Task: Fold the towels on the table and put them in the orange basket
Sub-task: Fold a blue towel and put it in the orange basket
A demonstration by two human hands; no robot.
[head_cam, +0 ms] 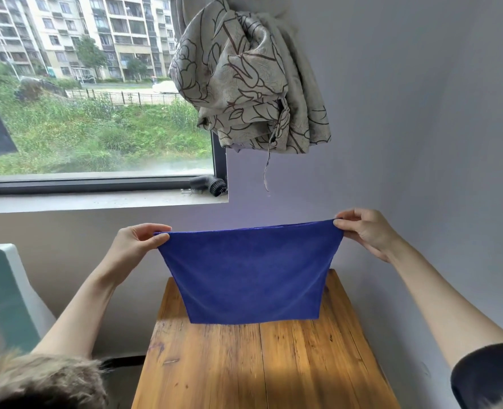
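A blue towel hangs stretched in the air above the far part of the wooden table. My left hand pinches its top left corner between thumb and fingers. My right hand pinches the top right corner. The towel looks doubled, with two edges along the top. Its bottom edge hangs just over the tabletop. No orange basket is in view.
A knotted patterned curtain hangs above and behind the towel. A window with a sill is at the left, with a small black object on it. A white and green object stands left of the table. The wall is right behind.
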